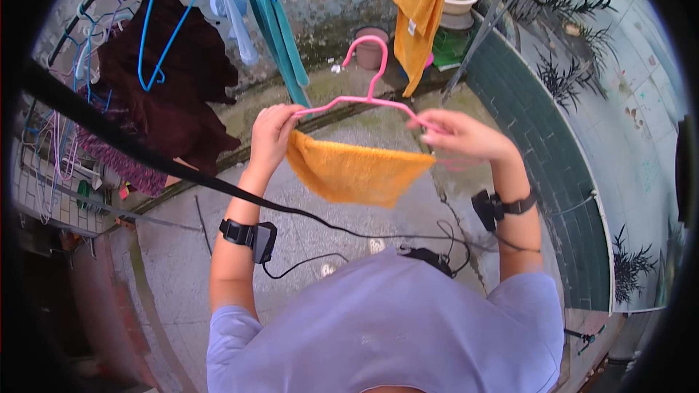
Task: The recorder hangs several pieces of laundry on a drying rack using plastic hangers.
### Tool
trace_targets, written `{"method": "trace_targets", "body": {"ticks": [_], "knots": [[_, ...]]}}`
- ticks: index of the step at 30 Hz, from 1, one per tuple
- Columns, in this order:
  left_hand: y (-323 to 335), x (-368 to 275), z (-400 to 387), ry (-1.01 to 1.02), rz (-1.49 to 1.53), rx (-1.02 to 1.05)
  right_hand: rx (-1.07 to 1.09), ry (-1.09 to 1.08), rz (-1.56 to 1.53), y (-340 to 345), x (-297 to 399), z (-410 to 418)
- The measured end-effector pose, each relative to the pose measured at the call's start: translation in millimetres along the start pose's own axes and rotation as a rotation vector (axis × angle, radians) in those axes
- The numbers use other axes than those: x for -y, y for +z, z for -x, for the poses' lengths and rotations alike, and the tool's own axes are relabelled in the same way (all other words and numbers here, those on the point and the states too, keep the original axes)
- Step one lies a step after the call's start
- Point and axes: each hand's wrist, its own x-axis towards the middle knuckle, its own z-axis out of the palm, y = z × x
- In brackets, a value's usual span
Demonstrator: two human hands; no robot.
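Observation:
My left hand [273, 134] grips the left end of a pink plastic clothes hanger [369, 99], whose hook points up. A yellow-orange terry towel [360, 172] hangs below the hanger, its upper left corner at my left hand. My right hand [456, 131] has its fingers closed around the hanger's right arm, above the towel's right corner. Whether the towel's upper edge passes over the hanger's lower bar is hard to tell.
Along the top hang a teal cloth [273, 33], a light blue garment [226, 0], another orange towel [418, 16] and blue hangers [143, 49]. A dark maroon garment [169, 76] hangs at left. A black cable [229, 188] crosses the view. Flowerpots [372, 49] stand beyond.

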Motion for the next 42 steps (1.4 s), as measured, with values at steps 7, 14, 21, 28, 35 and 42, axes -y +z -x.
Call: {"method": "trace_targets", "body": {"ticks": [7,14,21,28,35,42], "knots": [[-3,9,-56,-0.035,0.193,0.143,0.048,0.238,-0.58,-7,21,33],[40,54,-80,-0.214,-0.381,-0.19,-0.06,0.087,-0.913,9,72,5],[47,84,-68,-0.284,0.018,-0.129,-0.13,-0.112,-0.841,-8,100,-67],[11,57,-53,-0.223,0.149,-0.072,-0.274,-0.318,-0.755,-16,156,-180],[-5,48,-45,-0.208,0.071,-0.02,-0.403,-0.445,-0.685,-32,192,-274],[-20,46,-37,-0.228,0.205,-0.011,-0.395,-0.348,-0.772,-35,158,-319]]}}
